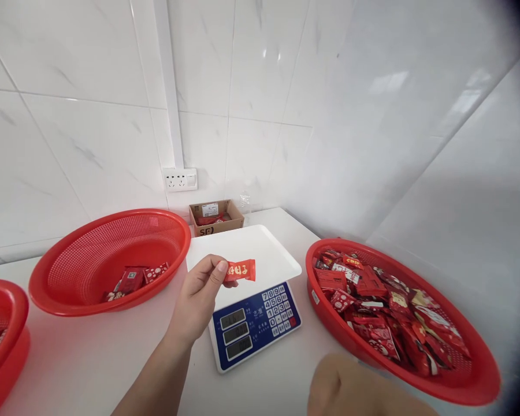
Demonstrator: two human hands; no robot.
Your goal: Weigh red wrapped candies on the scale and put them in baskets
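My left hand (203, 289) is closed in a pinch on the left end of a small red wrapped candy (242, 270) with pale gold lettering. It holds the candy above the front of the white pan (260, 248) of a digital scale (257, 323). The pan bears nothing that I can see. My right hand (351, 387) is smeared by motion at the bottom edge, in front of the right basket. Its fingers are hidden. That red basket (329, 320) is heaped with many red snack packets (368, 283).
A red mesh basket (73, 260) at left holds several packets (132, 280). Another red basket (8, 346) is cut off by the left edge. Behind the scale stands a small cardboard box (216, 225) with red packets inside. Tiled walls (260, 86) bound the white table (91, 358).
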